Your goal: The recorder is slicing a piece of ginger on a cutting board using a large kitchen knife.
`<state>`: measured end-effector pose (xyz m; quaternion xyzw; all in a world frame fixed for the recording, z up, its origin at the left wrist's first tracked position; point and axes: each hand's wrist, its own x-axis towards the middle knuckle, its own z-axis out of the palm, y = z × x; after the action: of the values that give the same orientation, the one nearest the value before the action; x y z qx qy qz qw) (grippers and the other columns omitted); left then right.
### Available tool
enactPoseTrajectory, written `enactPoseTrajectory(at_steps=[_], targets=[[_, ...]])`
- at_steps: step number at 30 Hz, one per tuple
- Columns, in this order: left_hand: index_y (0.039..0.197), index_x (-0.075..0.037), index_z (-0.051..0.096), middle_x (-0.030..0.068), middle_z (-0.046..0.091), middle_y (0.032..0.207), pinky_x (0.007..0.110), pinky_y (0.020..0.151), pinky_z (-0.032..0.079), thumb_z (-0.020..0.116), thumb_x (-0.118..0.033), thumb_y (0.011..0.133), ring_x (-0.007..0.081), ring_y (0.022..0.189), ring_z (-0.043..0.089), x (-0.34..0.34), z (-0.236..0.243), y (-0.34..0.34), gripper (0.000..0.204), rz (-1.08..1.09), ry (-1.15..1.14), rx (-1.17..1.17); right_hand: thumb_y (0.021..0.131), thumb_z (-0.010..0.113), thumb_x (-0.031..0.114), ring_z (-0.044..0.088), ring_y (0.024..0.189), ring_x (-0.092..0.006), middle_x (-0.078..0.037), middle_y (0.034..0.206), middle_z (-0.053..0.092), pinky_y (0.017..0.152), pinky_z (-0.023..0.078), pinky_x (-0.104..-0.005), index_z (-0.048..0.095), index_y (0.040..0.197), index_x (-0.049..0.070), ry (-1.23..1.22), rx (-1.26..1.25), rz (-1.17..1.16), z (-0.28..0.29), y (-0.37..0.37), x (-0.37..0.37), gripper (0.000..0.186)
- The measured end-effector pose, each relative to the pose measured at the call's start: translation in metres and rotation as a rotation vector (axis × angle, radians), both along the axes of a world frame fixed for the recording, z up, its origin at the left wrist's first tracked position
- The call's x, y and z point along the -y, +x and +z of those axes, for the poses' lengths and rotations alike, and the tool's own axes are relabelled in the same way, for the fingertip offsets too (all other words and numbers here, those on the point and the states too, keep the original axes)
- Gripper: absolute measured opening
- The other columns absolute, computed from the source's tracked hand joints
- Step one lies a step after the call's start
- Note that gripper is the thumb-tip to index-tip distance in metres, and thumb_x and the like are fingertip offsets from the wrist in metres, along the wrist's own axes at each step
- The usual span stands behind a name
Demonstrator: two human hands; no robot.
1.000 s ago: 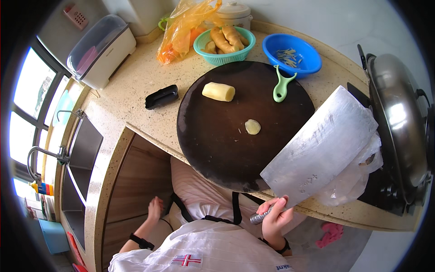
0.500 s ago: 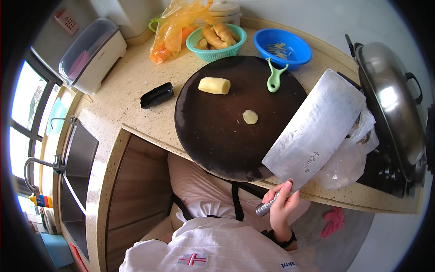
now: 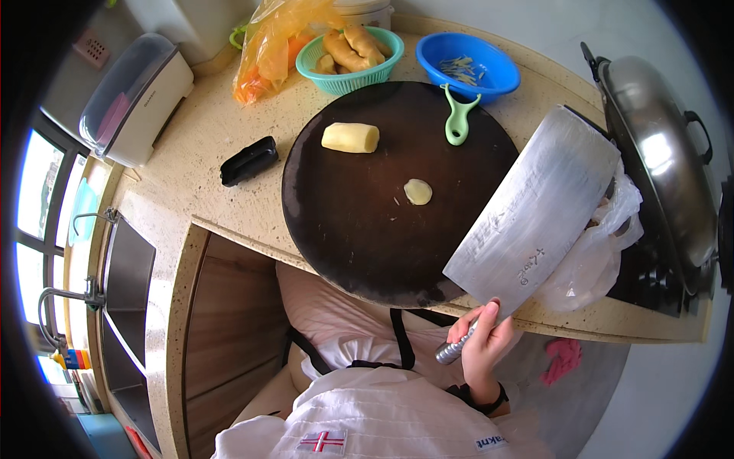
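Over round dark board [image 3: 359, 229], right hand [image 3: 483, 344] gripping cleaver [image 3: 535, 210].

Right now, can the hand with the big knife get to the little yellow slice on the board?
Probably yes. The right hand holds the cleaver up over the board's right edge, and the slice lies alone on bare board to its left, with nothing between them.

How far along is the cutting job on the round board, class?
Done: a peeled piece lies on the dark round board, with one cut slice and the green peeler set down. In hand: the right hand holds the cleaver raised. Left: the peeled piece is largely uncut; unpeeled roots wait in the teal basket.
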<state>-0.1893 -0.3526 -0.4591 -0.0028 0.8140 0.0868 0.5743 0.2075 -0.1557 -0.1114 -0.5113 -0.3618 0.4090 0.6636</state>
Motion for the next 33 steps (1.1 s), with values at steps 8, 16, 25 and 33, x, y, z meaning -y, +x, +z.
enactPoseTrajectory(at_steps=[8,16,25,33], targets=[[0.097,-0.003,0.064,0.0112,0.068,0.079,0.035,0.06,0.051,0.044,-0.03,0.093,0.0207,0.069,0.066,-0.04,0.008,-0.048,0.034,-0.29,-0.043,0.023,0.101,0.039,0.017,0.047,0.042,-0.011,-0.007,0.058,0.048,0.037,0.042,-0.0271,0.039,0.09,0.0,0.062,0.074,-0.056,-0.006,-0.003,0.0,0.02],[0.099,-0.003,0.062,0.0044,0.064,0.076,0.023,0.052,0.041,0.046,-0.028,0.095,0.01,0.068,0.062,-0.288,0.38,-0.01,0.03,-0.93,0.967,-0.178,0.1,0.041,0.015,0.045,0.042,-0.0098,-0.006,0.059,0.047,0.038,0.042,-0.0262,0.041,0.096,-0.002,0.086,0.087,-0.136,-0.011,-0.008,-0.002,0.018],[0.106,0.002,0.06,0.0107,0.064,0.086,0.029,0.074,0.048,0.061,-0.019,0.087,0.0178,0.08,0.061,-0.387,0.474,0.162,0.028,-1.572,1.724,-0.351,0.1,0.042,0.015,0.044,0.041,-0.0103,-0.006,0.054,0.046,0.039,0.04,-0.025,0.045,0.099,-0.001,0.147,0.125,-0.204,-0.018,-0.013,-0.003,0.016],[0.103,0.004,0.061,0.0159,0.059,0.092,0.035,0.078,0.049,0.071,-0.034,0.078,0.0272,0.085,0.061,-0.405,0.403,0.234,0.047,-1.663,1.745,-0.454,0.101,0.041,0.015,0.044,0.039,-0.0098,-0.004,0.054,0.046,0.038,0.04,-0.025,0.046,0.101,-0.001,0.152,0.111,-0.171,-0.019,-0.009,-0.004,0.017]])
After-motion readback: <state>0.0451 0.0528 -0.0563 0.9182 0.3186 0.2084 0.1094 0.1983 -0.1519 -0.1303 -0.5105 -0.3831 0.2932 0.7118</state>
